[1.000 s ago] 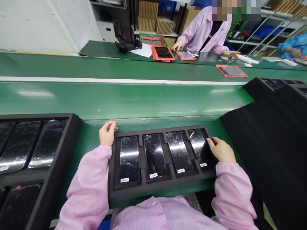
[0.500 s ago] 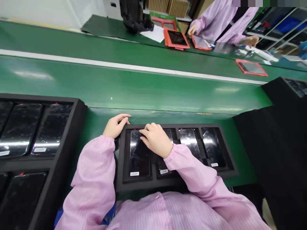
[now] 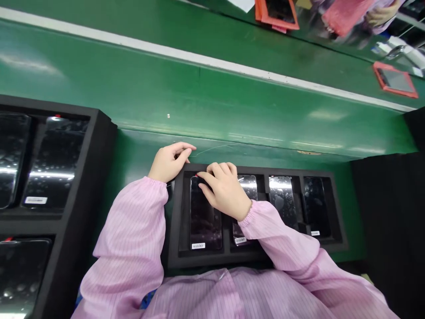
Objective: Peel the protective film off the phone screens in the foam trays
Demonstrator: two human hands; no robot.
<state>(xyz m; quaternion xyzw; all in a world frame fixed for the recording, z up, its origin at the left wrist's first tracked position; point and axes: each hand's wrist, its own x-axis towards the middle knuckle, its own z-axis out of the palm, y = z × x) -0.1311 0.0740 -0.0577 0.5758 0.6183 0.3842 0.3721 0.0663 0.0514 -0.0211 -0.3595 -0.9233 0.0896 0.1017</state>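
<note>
My right hand (image 3: 227,189) lies over the black foam tray (image 3: 337,212), above the upper part of the leftmost phone screen (image 3: 206,226). Its index fingertip is at the screen's top edge, by a small red tab; the thumb is spread a little apart from it. That dark glossy screen carries a white label at its lower end. Several similar screens sit in the other slots, the second partly hidden by my right hand and sleeve. Beyond the tray's far left corner, my left hand (image 3: 171,161) has thumb and index finger close together, near a thin pale thread (image 3: 212,148).
On the left stands a larger black foam tray (image 3: 71,199) of dark screens. A black block (image 3: 388,221) rises at the right. Across the green bench (image 3: 149,97) runs a white strip (image 3: 186,57). Red-framed screens (image 3: 395,79) and another person's hand (image 3: 383,15) are at the far side.
The view has tilted down and shifted. Both hands keep nearly the same places at the tray. More of the thin thread shows beside my left fingertips. The other person now handles something red.
</note>
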